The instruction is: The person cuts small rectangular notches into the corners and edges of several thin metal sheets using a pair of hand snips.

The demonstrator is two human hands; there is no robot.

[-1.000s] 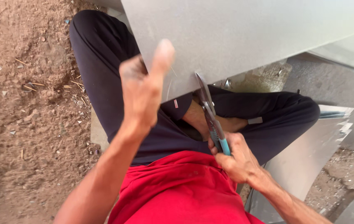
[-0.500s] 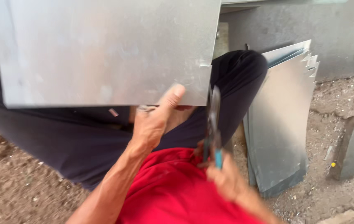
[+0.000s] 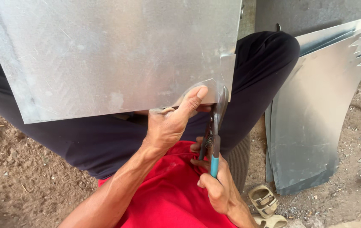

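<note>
Sheet metal fills the upper left of the view: a large galvanised sheet [image 3: 104,55] is held flat across the lap, over dark trousers [image 3: 265,67], and everything else is placed against it. Its near edge runs from low on the left toward the right, where a short strip [image 3: 228,76] hangs below a small notch at the right edge. A curl of cut metal is lifted at that near-right corner.

To the right of the sheet, well apart from it, a stack of similar sheets [image 3: 311,122] is leaned on the ground, with jagged saw-tooth corners at its top. Bare dirt ground [image 3: 20,181] lies below the sheet on the left, giving open room there; on the right the gap between the knee and the stack is narrow.

Below the sheet's near edge, a red shirt [image 3: 168,198] is seen. The left hand [image 3: 170,122] is pressed to the near-right corner, thumb up against the curled edge, fingers tucked under it as far as can be told. The right hand [image 3: 216,185] is wrapped tight around the blue-handled tin snips [image 3: 214,131], whose blades are set at the strip's lower edge; whether they are closed cannot be made out.

A beige sandal [image 3: 265,200] is seen beneath the stack, far below the sheet's right corner.
</note>
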